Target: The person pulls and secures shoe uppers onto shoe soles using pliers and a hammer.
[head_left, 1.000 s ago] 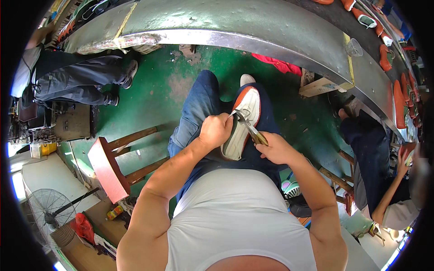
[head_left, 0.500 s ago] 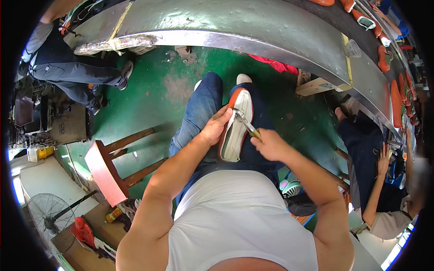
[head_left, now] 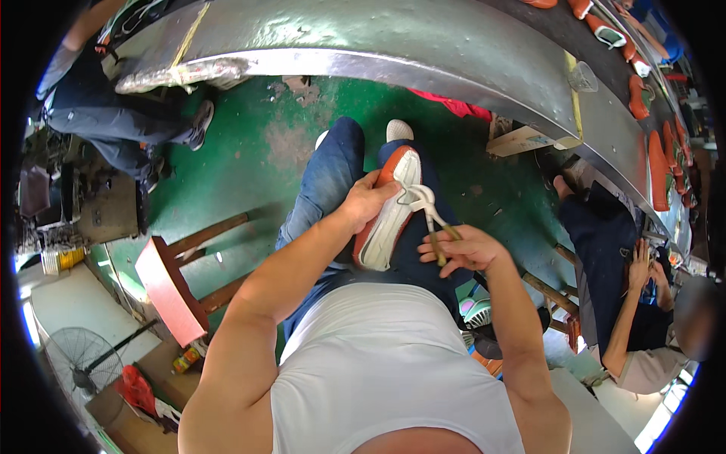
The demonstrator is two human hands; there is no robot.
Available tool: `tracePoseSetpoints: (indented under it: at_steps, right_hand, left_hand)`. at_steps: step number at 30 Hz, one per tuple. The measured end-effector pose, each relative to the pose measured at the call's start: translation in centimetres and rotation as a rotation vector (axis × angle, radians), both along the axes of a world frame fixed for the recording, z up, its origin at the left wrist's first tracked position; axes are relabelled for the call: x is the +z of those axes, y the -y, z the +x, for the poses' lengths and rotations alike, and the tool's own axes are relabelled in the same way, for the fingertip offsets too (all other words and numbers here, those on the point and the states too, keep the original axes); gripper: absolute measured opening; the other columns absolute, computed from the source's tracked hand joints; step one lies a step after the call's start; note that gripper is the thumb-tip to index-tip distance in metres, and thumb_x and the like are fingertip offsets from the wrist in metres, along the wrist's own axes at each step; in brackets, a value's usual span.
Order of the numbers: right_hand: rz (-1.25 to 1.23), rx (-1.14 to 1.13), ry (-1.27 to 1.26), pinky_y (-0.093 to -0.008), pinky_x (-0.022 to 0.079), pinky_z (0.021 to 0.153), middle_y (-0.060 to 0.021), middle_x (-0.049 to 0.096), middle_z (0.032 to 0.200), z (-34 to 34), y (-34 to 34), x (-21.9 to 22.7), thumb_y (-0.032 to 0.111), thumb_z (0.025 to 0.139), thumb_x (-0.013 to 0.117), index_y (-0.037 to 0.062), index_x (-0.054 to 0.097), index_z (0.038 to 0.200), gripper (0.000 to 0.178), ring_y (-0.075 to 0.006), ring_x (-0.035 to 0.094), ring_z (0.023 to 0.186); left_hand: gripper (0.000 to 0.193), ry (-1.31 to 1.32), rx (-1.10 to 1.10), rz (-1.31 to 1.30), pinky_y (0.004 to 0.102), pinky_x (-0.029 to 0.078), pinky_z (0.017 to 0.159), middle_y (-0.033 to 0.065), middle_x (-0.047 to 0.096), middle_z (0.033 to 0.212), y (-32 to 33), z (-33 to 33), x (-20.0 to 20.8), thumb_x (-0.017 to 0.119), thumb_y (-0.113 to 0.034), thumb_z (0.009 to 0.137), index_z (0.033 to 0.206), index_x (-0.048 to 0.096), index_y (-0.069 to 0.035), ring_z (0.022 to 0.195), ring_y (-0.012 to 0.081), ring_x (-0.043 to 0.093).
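Note:
A shoe (head_left: 384, 231) rests along my lap with its pale underside facing up and a reddish-orange upper showing round the edge. My left hand (head_left: 369, 201) grips it by the left side near the middle, thumb over the underside. Beside the thumb is the head of a pair of metal pincers (head_left: 420, 200), its jaws at the shoe's right edge; whether they bite into anything cannot be made out. My right hand (head_left: 470, 250) holds the pincers by their spread brownish-yellow handles, its fingers loosened between and around them.
A long metal-edged bench (head_left: 333, 66) curves across the front, with several orange shoes (head_left: 659, 170) at its right. To my left stands a wooden stool (head_left: 172, 291), with a fan (head_left: 82, 359) behind it. One person (head_left: 605, 234) sits at right; another (head_left: 113, 125) is at far left.
The pincers' handles have spread apart and my right fingers have loosened from a tight grip. The pincers' head has shifted slightly right along the shoe. My left hand still grips the shoe.

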State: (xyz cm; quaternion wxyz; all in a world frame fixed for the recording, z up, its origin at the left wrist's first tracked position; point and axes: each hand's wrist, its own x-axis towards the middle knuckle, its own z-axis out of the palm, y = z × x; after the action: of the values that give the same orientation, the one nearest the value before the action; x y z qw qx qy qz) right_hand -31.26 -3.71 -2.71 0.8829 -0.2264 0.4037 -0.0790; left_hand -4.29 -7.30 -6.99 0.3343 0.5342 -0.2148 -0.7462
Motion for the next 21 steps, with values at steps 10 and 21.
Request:
tracePoseSetpoints:
  at_steps: [10, 21]
  right_hand:
    - [-1.063, 0.418, -0.653, -0.0459, 0.051, 0.071, -0.0213, 0.066, 0.075, 5.1, 6.1, 4.3, 0.036, 0.104, 0.046, -0.0031, 0.061, 0.091, 0.044, -0.0376, 0.066, 0.074]
    - [-1.031, 0.293, -0.576, -0.0502, 0.052, 0.071, -0.0270, 0.067, 0.080, 5.1, 5.6, 4.1, 0.036, 0.104, 0.047, -0.0056, 0.061, 0.087, 0.047, -0.0449, 0.067, 0.076]
  left_hand:
    - [0.065, 0.390, -0.147, -0.108, 0.0367, 0.053, 0.093, 0.0173, 0.064, 0.122, -0.1, -1.4, 0.8, 0.074, -0.023, 0.087, 0.140, 0.047, 0.003, 0.107, 0.0252, 0.065]
    - [0.067, 0.374, -0.186, -0.097, 0.0359, 0.052, 0.093, 0.0166, 0.065, 0.119, -0.4, -0.5, 1.1, 0.078, -0.027, 0.083, 0.137, 0.051, 0.001, 0.106, 0.0243, 0.065]
